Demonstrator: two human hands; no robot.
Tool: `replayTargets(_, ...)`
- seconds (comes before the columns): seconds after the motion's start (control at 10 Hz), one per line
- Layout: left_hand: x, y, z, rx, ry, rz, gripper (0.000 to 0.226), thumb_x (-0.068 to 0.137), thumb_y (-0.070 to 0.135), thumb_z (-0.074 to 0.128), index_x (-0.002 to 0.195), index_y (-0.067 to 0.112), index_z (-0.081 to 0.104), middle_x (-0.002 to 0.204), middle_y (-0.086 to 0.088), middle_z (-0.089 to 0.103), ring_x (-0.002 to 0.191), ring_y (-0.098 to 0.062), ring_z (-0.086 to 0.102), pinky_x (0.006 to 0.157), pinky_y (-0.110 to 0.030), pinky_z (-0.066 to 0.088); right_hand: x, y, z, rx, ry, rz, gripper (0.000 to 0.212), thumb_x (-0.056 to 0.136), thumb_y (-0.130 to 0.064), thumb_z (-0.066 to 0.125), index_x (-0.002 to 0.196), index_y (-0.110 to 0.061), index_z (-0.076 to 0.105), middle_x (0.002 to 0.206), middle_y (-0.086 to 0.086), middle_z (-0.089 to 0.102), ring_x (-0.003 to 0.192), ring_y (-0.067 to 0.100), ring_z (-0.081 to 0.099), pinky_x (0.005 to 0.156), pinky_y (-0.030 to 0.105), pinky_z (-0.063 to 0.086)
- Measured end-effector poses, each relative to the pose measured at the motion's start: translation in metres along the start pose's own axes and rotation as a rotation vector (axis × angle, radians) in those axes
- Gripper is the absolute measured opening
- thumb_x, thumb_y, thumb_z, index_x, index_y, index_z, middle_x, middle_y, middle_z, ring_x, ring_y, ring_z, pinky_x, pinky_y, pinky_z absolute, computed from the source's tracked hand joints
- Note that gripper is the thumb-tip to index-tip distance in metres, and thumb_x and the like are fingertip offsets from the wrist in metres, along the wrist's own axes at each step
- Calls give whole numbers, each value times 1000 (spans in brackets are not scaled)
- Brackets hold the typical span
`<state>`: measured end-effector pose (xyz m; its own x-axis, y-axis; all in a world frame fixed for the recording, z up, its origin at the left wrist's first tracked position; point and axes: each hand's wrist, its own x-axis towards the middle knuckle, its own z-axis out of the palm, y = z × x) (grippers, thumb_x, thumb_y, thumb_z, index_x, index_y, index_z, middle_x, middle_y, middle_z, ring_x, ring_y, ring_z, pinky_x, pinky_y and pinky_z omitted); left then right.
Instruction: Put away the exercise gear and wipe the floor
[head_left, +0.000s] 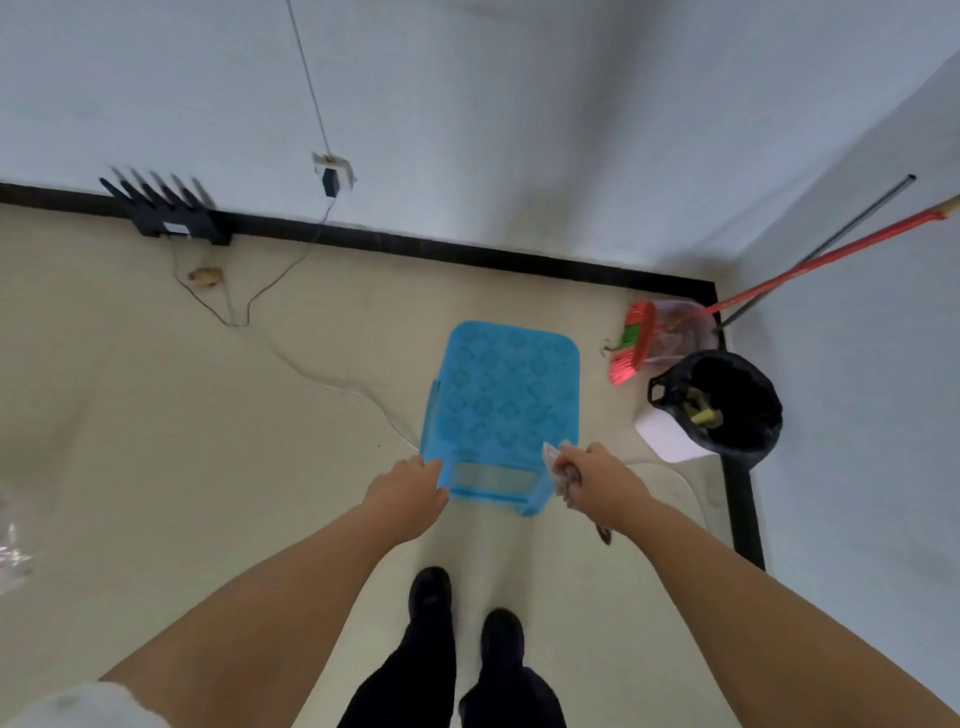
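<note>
Stool (506, 400): blue moulded plastic, judged light, rigid, slick. Left hand (410, 488) gripping near seat edge; right hand (592, 480) clenched around cloth (557, 467). Best hold: seat rim.

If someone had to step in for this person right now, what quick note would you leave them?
Left hand: gripping the near edge of the blue plastic stool.
Right hand: at the stool's right corner, closed on a crumpled cloth.
Stool stands on the floor near the corner, beside the broom and black-lined bin.
Done: cloth is in hand.
Left: move the stool, wipe the floor. No exercise gear visible.
</note>
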<state>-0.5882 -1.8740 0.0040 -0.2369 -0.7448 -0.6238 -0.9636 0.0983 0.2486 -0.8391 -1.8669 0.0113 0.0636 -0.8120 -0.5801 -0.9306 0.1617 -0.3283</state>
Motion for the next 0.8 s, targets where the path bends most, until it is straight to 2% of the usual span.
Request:
replayTargets(0.1,54,8,18,-19,-34,17,43,100,34,33,139,14,35,133,-8,44,123,-27,43,97,-40,41,65,14,10,31,-1,-3,23,86,-18,46,106,-27,55,99,12,54,85,31,57,84,42,52)
replayTargets(0.2,112,10,42,-4,-15,46,44,99,31,34,140,15,33,135,-8,43,125,-26,41,97,-40,40,123,27,23,-34,41,24,36,92,-17,46,128,-21,50,109,14,49,98,31,53,86,37,48)
replayTargets(0.3,165,7,67,77,97,72,52,98,30,36,147,17,24,144,-11,34,133,-27,33,105,-40,31,174,40,45,-112,132,2,48,93,-15,48,139,-19,40,113,14,46,102,31,49,80,37,46)
replayTargets(0.4,200,4,90,123,174,49,59,98,27,36,152,19,13,158,-14,10,145,-26,13,114,-46,15,206,48,69,-184,174,-16,56,91,-7,50,143,-18,34,121,14,42,110,32,43,76,39,43)
replayTargets(0.5,218,2,106,168,117,21,61,99,30,35,152,21,7,160,-11,-3,147,-25,0,116,-49,8,218,50,92,-248,131,-34,48,92,-12,48,139,-18,38,132,15,37,116,34,38,79,41,43)
replayTargets(0.7,219,0,110,188,41,3,62,100,33,35,152,21,4,160,-10,-10,148,-25,-7,117,-49,8,223,53,89,-292,10,-77,43,96,-22,43,138,-19,36,136,15,32,117,34,35,87,42,42)
replayTargets(0.8,205,6,88,109,49,-50,53,99,27,36,148,16,19,159,-12,1,147,-24,3,115,-46,12,222,45,64,-362,-142,-76,50,97,-27,42,144,-22,26,143,14,27,126,34,35,92,45,40)
